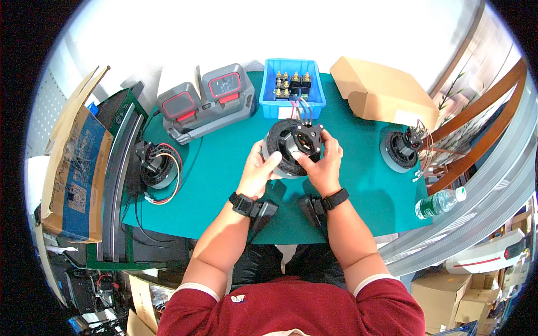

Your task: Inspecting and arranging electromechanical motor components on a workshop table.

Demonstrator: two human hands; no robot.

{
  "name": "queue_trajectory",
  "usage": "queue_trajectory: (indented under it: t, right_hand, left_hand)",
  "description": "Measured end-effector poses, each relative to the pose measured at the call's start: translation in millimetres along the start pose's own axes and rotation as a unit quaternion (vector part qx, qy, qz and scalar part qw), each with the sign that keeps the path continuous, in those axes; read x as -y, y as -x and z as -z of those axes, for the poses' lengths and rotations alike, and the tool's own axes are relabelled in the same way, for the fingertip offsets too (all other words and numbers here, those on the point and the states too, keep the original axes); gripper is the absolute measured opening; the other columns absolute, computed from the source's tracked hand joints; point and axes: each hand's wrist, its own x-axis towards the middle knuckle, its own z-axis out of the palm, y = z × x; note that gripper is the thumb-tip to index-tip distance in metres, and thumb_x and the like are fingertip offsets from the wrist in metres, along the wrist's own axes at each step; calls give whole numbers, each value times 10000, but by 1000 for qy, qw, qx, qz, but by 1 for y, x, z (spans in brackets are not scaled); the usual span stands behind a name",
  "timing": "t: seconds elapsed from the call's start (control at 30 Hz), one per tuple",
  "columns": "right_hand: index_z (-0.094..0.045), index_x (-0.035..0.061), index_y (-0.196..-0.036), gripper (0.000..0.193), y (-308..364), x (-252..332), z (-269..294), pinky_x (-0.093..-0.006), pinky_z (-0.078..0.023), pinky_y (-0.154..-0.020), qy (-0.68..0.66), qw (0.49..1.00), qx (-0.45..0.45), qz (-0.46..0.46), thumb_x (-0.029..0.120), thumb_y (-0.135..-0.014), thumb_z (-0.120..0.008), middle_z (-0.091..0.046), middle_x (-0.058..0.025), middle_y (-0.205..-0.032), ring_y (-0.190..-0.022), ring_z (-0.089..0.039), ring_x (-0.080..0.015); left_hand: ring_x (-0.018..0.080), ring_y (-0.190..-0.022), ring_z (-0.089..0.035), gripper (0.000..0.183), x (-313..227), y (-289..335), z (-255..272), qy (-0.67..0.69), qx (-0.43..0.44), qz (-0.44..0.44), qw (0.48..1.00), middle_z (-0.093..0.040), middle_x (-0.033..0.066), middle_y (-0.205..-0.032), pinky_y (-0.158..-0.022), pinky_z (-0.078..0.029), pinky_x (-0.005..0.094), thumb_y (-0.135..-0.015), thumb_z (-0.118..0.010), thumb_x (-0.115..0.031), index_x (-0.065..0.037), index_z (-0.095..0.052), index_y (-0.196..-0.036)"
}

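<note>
Between my hands, raised over the green table, is a black wheel with a motor [282, 144], its hub facing up and several wires rising from its far side. My left hand [259, 171] grips the wheel's left rim, the thumb on its upper face. On the other side, my right hand [325, 166] holds the black motor bracket and near rim, thumb pressed on top. A similar wheel [159, 168] with looped red and white wires lies at the left of the table. Another wheel [399, 151] with loose wires lies at the right.
Beyond my hands stands a blue bin [292, 110] holding black parts with brass terminals. A grey twin-bay device [208, 105] sits to its left, a cardboard box [381, 92] to its right. At the right edge lies a plastic bottle [440, 204]. An open carton [78, 173] stands far left.
</note>
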Motion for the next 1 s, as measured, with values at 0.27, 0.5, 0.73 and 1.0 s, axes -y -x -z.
queue_trajectory:
  t: [0.27,0.5,0.73,1.0]
  right_hand:
    - [-473,0,-1158,757,2,-13,-8,-381,-285,-914,-58,996,-39,-48,304,-555,-816,-535,-115,-1030,-1000,-484,-257]
    - [-472,10,-1177,719,0,-2,1,-381,-278,-925,-11,1000,12,-9,277,-591,-792,-543,-102,-1038,-1012,-486,-253]
    - [-436,32,-1260,609,-4,-13,1,-381,-310,-929,-85,994,50,56,143,-710,-671,-540,-122,-1108,-1054,-480,-271]
    - [-457,33,-1266,449,-6,-9,7,-374,-319,-959,-176,978,86,71,71,-818,-470,-539,-128,-1141,-1076,-457,-281]
  left_hand:
    - [221,-1055,-551,779,-3,1,-5,3,70,5,997,-478,86,-1231,-797,-537,374,-726,-716,-173,-64,-261,-1349]
    - [208,-950,-598,684,-3,0,2,32,43,-17,998,-513,99,-1175,-697,-566,346,-756,-654,-142,-61,-289,-1328]
    - [153,-654,-622,557,-5,-4,11,105,-33,-8,994,-590,104,-955,-493,-542,262,-831,-552,-110,-84,-258,-1302]
    - [112,-596,-601,384,-1,-8,10,96,-45,12,994,-603,54,-907,-431,-486,221,-882,-460,-232,-68,-404,-1225]
